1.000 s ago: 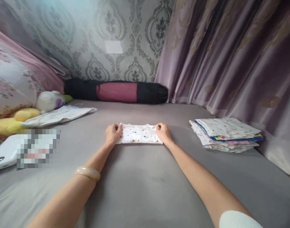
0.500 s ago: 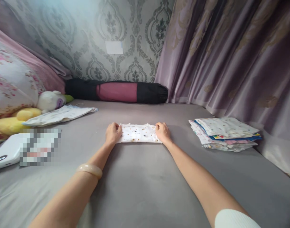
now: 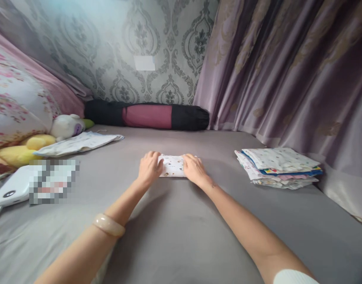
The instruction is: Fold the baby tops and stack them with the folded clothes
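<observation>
A small folded white cloth (image 3: 173,166) with a scattered print of little brown and dark motifs lies flat on the bed, straight ahead of me. My left hand (image 3: 150,167) rests over its left end, palm down, with the fingers stretched forward and lying on the fabric. Over the right part lies my right hand (image 3: 195,169), also palm down with its fingers flat. Both ends of the cloth are mostly covered by the hands; only the middle shows between them, along with a bit of the far edge.
A stack of folded clothes (image 3: 283,167) sits on the right by the curtain (image 3: 257,71). To the left are a flat pale cloth (image 3: 80,144), plush toys (image 3: 66,127) and a white device (image 3: 16,187) beside a blurred-out item. A long black and maroon roll (image 3: 147,116) lies against the wall.
Both hands have moved inward from the cloth's side edges and now lie on top of it, with fingers flatter. The view has shifted slightly.
</observation>
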Motion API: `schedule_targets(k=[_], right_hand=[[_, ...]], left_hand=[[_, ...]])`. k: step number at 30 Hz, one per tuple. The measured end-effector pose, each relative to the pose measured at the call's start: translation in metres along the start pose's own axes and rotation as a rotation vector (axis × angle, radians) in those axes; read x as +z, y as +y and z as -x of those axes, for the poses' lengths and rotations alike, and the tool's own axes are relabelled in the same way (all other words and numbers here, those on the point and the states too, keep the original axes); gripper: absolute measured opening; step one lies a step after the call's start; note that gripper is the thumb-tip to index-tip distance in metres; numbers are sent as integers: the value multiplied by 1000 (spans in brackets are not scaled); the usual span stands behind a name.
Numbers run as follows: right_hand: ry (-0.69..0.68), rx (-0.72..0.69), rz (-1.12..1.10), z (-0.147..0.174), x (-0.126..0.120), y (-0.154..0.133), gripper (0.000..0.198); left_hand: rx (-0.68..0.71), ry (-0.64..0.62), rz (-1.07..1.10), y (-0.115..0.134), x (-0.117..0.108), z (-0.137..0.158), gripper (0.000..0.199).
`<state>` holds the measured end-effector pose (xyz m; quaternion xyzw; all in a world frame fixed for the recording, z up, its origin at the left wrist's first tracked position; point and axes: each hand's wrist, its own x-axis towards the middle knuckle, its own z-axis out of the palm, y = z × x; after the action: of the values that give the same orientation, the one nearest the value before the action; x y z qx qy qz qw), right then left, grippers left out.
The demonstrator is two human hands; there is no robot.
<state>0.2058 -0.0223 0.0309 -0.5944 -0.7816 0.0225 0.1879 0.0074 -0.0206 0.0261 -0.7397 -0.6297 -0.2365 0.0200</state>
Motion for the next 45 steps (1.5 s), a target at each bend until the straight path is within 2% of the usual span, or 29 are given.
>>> schedule_targets(k=[3, 6, 14, 21, 36, 41, 45], right_hand=[[-46, -144, -31, 8, 11, -17, 43], [-89, -147, -45, 9, 21, -24, 47], [-202, -95, -59, -2, 27, -18, 52], [-197, -73, -64, -2, 31, -16, 53], [-169, 96, 13, -6, 34, -6, 62], [-169, 129, 58, -5, 31, -2, 64], [-184, 140, 78, -4, 29, 1, 65]], left_hand=[[238, -102, 48, 14, 5, 10, 29], [288, -167, 46, 18, 16, 12, 35], [179, -284, -72, 15, 39, -1, 46], [194, -246, -110, 16, 34, -3, 43], [43, -271, -219, 9, 29, -2, 59], [-25, -273, -199, 0, 30, -1, 57], [-28, -274, -198, -4, 29, 0, 55]])
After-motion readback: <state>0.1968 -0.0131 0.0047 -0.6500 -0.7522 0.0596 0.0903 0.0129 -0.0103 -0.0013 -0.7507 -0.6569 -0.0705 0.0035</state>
